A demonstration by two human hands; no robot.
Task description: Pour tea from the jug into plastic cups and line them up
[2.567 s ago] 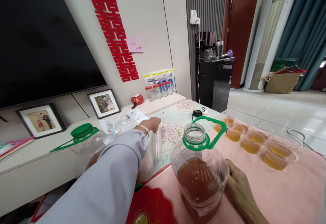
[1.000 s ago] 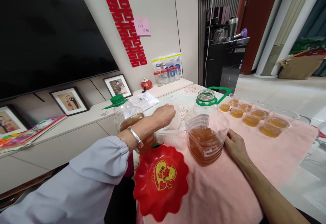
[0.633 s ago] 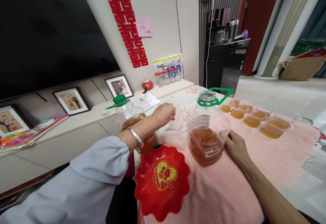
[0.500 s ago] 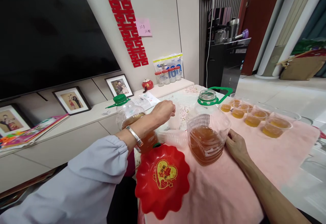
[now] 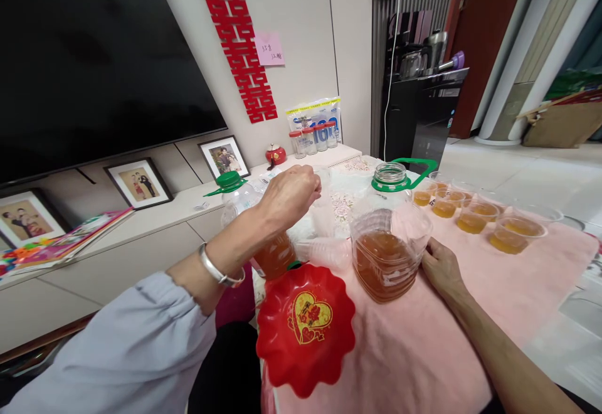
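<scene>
My left hand is closed, fingers pinched on what looks like a clear plastic cup, see-through and hard to outline. It hangs above a stack of clear plastic cups lying on its side. My right hand rests on the cloth with its fingers curled against the right side of an uncapped plastic jug. Amber-brown liquid fills the jug's lower part, and a green handle rings its neck. Partly behind my left forearm stands a second jug with a green cap.
A red scalloped tray lies at the table's near edge. Several clear cups of amber liquid stand at the right on a pink cloth. Against the wall, a cabinet bears framed photos and small red-lidded jars.
My left hand has risen a little, lifting the clear cup away from the lying stack. My right hand stays against the jug. The whole view has shifted slightly.
</scene>
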